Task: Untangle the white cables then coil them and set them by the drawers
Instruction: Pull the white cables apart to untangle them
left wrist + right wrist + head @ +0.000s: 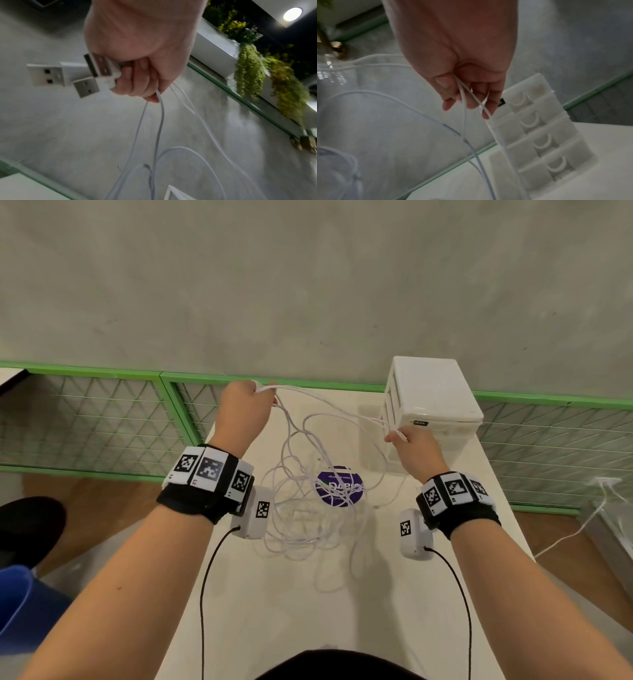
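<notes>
A tangle of thin white cables lies in loops on the white table. My left hand is raised at the far left and grips several cable ends. In the left wrist view three USB plugs stick out of that fist. My right hand pinches cable strands between thumb and fingers, just in front of the white drawers. Strands run taut between the two hands and down into the tangle. The drawer fronts show curved handles.
A round purple sticker lies on the table under the cables. A green-framed mesh fence runs behind the table below a grey wall. Another white cable trails on the floor at right. A blue object sits at lower left.
</notes>
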Demonstrator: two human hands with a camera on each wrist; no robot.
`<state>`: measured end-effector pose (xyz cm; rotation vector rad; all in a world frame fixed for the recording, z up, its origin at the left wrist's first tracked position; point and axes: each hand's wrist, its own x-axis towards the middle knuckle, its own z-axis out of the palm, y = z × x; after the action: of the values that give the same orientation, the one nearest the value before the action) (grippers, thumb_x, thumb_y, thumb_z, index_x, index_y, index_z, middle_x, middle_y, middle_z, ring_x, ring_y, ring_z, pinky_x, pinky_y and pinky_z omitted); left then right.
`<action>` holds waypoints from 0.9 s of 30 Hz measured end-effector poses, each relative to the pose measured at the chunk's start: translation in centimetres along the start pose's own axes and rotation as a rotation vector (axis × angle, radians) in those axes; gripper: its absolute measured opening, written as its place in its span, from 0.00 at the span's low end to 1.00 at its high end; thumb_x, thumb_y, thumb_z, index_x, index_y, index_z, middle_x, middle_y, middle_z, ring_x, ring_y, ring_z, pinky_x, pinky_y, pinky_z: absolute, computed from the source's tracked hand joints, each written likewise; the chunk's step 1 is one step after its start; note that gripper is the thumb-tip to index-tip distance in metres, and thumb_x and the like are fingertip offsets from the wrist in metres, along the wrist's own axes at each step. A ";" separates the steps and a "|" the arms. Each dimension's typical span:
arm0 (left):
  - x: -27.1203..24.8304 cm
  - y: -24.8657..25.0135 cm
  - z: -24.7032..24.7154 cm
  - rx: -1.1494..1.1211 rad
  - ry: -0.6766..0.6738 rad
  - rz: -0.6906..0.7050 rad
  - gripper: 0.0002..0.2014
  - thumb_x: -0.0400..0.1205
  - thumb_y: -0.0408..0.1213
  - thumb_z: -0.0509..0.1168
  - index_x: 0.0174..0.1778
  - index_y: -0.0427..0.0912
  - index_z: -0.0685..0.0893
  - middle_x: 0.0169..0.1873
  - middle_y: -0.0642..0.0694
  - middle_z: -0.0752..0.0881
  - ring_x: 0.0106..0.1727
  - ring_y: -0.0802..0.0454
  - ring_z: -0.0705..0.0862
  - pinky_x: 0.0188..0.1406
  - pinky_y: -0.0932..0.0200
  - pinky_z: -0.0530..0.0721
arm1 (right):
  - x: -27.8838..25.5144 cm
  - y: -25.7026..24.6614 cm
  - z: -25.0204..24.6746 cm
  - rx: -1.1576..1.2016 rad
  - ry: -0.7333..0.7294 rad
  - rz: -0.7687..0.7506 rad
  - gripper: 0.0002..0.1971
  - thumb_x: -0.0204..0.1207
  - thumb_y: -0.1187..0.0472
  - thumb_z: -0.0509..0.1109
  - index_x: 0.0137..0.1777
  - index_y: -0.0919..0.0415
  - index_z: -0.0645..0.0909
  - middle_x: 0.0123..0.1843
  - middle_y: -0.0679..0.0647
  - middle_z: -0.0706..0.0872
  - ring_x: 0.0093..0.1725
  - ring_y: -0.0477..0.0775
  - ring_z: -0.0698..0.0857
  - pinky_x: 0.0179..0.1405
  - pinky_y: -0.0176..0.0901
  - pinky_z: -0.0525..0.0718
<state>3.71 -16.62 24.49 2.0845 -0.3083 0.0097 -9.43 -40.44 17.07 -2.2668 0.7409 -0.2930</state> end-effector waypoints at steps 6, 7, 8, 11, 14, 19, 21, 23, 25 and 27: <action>0.1 -1.0 0.4 0.071 0.017 0.043 0.18 0.82 0.37 0.61 0.34 0.24 0.81 0.21 0.45 0.68 0.25 0.47 0.64 0.29 0.56 0.60 | -1.0 1.4 -0.6 0.289 -0.129 0.290 0.19 0.86 0.50 0.51 0.52 0.62 0.80 0.33 0.60 0.85 0.29 0.57 0.81 0.31 0.45 0.79; -0.2 -1.0 0.7 0.069 -0.011 0.034 0.18 0.82 0.38 0.61 0.32 0.28 0.81 0.21 0.45 0.70 0.25 0.46 0.66 0.28 0.56 0.61 | -1.0 1.0 -0.6 0.350 -0.136 0.242 0.25 0.86 0.46 0.48 0.50 0.64 0.80 0.31 0.60 0.83 0.28 0.57 0.81 0.31 0.46 0.80; -0.5 -1.1 1.2 0.062 -0.040 0.017 0.18 0.83 0.40 0.61 0.31 0.33 0.83 0.21 0.45 0.72 0.25 0.46 0.68 0.27 0.56 0.63 | -0.9 0.4 -0.7 0.405 -0.116 0.184 0.29 0.86 0.43 0.46 0.47 0.64 0.81 0.28 0.58 0.80 0.26 0.56 0.79 0.29 0.45 0.79; -1.4 -1.0 2.3 0.035 -0.122 -0.010 0.16 0.83 0.43 0.62 0.35 0.39 0.88 0.23 0.48 0.77 0.25 0.50 0.72 0.26 0.58 0.66 | -0.6 -2.5 -1.3 0.548 -0.049 0.067 0.23 0.85 0.45 0.53 0.40 0.59 0.81 0.20 0.50 0.74 0.20 0.49 0.71 0.19 0.37 0.68; -1.9 -1.1 3.4 0.009 -0.177 -0.023 0.17 0.82 0.46 0.65 0.39 0.36 0.89 0.22 0.48 0.77 0.24 0.52 0.72 0.27 0.59 0.67 | -0.9 -5.6 -1.8 0.671 -0.098 -0.014 0.02 0.79 0.60 0.68 0.45 0.56 0.79 0.20 0.45 0.72 0.19 0.44 0.69 0.20 0.33 0.68; -2.9 -1.0 4.5 -0.081 -0.269 -0.004 0.18 0.73 0.52 0.75 0.36 0.39 0.83 0.18 0.52 0.72 0.19 0.58 0.67 0.17 0.67 0.65 | -2.0 -8.9 -1.0 0.757 -0.246 -0.240 0.09 0.85 0.62 0.57 0.57 0.58 0.79 0.26 0.54 0.79 0.24 0.50 0.74 0.21 0.37 0.69; -3.2 -0.9 5.0 -0.100 -0.271 -0.007 0.19 0.71 0.50 0.78 0.49 0.42 0.83 0.22 0.53 0.74 0.20 0.57 0.69 0.14 0.69 0.66 | -2.5 -9.7 -0.5 0.777 -0.308 -0.279 0.14 0.87 0.58 0.52 0.59 0.61 0.79 0.24 0.55 0.78 0.22 0.52 0.73 0.20 0.38 0.68; -3.0 -1.2 5.3 -0.080 -0.225 -0.010 0.19 0.70 0.47 0.78 0.50 0.43 0.81 0.26 0.52 0.76 0.24 0.56 0.73 0.17 0.70 0.70 | -3.1 -10.1 -0.2 0.813 -0.377 -0.312 0.18 0.88 0.54 0.49 0.58 0.60 0.79 0.20 0.52 0.74 0.19 0.50 0.69 0.19 0.37 0.63; -2.6 -1.8 5.4 -0.026 -0.165 0.016 0.12 0.73 0.43 0.77 0.46 0.43 0.84 0.30 0.51 0.81 0.31 0.52 0.80 0.26 0.69 0.73 | -3.2 -10.5 -0.5 0.866 -0.402 -0.308 0.20 0.87 0.51 0.47 0.55 0.58 0.80 0.17 0.50 0.69 0.17 0.49 0.66 0.20 0.35 0.60; -2.2 -2.8 5.1 0.110 -0.127 0.056 0.09 0.77 0.41 0.72 0.45 0.38 0.87 0.36 0.46 0.85 0.40 0.46 0.84 0.35 0.64 0.74 | -3.1 -10.7 -1.1 0.905 -0.286 -0.329 0.20 0.87 0.52 0.49 0.50 0.59 0.82 0.17 0.47 0.67 0.17 0.47 0.64 0.19 0.33 0.61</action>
<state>1.62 -19.20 19.21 2.1892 -0.4527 -0.0740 -7.89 -33.11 25.38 -1.4934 0.0327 -0.3556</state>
